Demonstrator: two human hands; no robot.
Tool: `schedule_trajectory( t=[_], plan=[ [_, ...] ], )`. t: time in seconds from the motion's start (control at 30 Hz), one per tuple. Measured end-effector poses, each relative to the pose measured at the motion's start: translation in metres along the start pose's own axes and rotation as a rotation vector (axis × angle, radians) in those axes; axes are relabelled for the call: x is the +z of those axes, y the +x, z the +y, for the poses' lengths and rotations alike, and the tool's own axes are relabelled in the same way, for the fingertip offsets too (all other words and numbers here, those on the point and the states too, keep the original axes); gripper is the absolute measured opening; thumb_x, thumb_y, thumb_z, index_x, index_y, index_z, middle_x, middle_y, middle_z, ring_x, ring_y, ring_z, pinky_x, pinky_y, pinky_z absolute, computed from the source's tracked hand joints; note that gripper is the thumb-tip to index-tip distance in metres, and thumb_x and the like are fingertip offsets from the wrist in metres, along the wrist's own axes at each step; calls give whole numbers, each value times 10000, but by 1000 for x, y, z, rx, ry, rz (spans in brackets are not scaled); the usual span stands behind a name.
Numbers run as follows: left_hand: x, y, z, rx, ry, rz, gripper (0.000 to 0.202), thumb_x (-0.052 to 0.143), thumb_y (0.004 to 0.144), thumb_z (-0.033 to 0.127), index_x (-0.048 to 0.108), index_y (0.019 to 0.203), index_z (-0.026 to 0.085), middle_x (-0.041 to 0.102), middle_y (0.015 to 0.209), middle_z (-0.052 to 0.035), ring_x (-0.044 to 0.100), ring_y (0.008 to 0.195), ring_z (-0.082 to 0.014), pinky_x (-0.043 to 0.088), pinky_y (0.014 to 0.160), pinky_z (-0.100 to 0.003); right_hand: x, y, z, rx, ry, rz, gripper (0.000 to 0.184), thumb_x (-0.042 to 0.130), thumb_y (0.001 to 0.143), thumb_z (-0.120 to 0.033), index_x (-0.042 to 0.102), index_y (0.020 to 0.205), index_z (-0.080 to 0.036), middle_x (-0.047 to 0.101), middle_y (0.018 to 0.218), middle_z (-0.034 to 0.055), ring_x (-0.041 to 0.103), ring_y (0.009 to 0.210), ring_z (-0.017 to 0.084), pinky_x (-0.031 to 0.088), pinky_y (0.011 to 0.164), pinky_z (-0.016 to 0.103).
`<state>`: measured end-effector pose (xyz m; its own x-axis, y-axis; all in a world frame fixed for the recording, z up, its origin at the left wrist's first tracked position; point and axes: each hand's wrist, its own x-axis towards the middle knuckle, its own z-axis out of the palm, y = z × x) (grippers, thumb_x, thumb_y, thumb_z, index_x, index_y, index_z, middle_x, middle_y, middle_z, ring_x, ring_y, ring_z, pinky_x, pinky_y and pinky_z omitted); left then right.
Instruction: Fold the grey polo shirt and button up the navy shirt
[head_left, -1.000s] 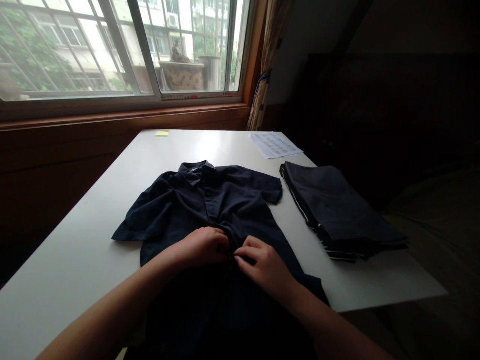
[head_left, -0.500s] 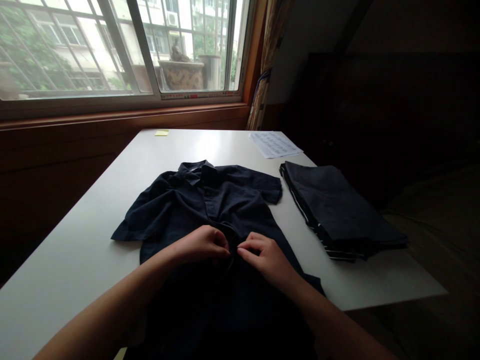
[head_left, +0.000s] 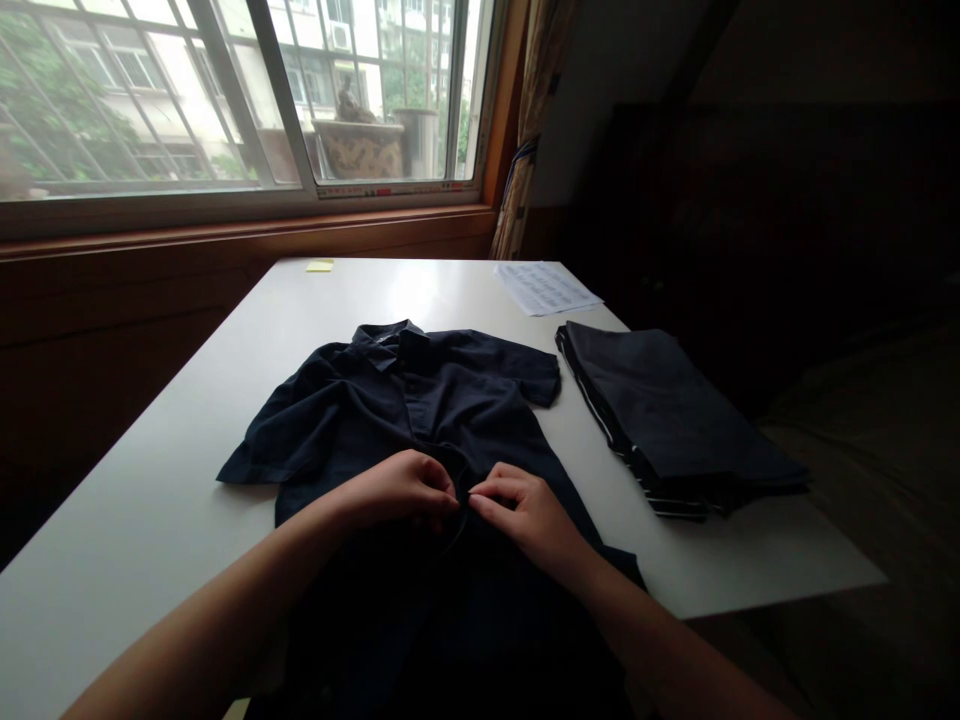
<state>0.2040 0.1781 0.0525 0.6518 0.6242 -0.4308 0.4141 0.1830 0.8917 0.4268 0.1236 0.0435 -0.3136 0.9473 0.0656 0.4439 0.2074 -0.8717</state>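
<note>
A dark navy short-sleeved shirt (head_left: pixel 480 385) lies face up, its collar toward the window and its lower part in deep shade near me. My left hand (head_left: pixel 412 487) is closed in a pinch on the front placket, about midway down the shirt. Just to its right, my right hand (head_left: pixel 517 500) pinches the same front edge between thumb and forefinger. The fingertips of both hands are close together, and the cloth is lifted slightly between them. Whether a button is in the fingers is too dark to make out.
A stack of folded dark garments (head_left: pixel 675 400) lies on the white table (head_left: pixel 150 530) to the right. Printed sheets (head_left: pixel 547 288) rest at the far right corner, and a yellow sticky note (head_left: pixel 319 265) at the far left. Beyond stands a barred window (head_left: pixel 375 100) beside a tied curtain (head_left: pixel 517 170).
Both hands keep their pinch on the shirt front; the right fingertips are slightly nearer the left ones. The whole view has shifted a little.
</note>
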Motion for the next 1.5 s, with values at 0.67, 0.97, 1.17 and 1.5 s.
schedule_trajectory(
  t=[0.67, 0.97, 1.17, 1.5],
  plan=[
    [-2, -3, 1, -28, -224, -49, 325, 770, 746, 415, 689, 880, 130, 707, 688, -32, 674, 643, -137, 506, 624, -217, 4, -2, 1, -12, 47, 4, 184, 664, 888, -284, 783, 1026, -262, 604, 813, 2, 599, 745, 126, 443, 678, 244],
    [-2, -5, 7, -5, -245, -33, 319, 763, 759, 405, 702, 891, 120, 708, 699, -40, 673, 651, -134, 497, 628, -214, 4, -3, -1, -31, 86, 45, 201, 657, 897, -306, 773, 1056, -263, 598, 811, 5, 593, 762, 134, 451, 699, 258],
    [-2, -4, 6, 14, -274, -27, 336, 770, 745, 404, 701, 896, 111, 710, 740, -48, 675, 668, -140, 499, 643, -223, 4, -3, -1, -37, 92, 56, 207, 654, 900, -308, 769, 1065, -261, 596, 821, 6, 591, 772, 137, 453, 705, 258],
    [1, -2, 5, -13, -302, -8, 366, 789, 711, 412, 691, 885, 105, 712, 718, -53, 671, 649, -140, 488, 632, -225, 3, -5, -6, -111, 13, 41, 293, 503, 984, -326, 771, 1052, -229, 612, 777, 17, 592, 726, 140, 447, 672, 264]
  ],
)
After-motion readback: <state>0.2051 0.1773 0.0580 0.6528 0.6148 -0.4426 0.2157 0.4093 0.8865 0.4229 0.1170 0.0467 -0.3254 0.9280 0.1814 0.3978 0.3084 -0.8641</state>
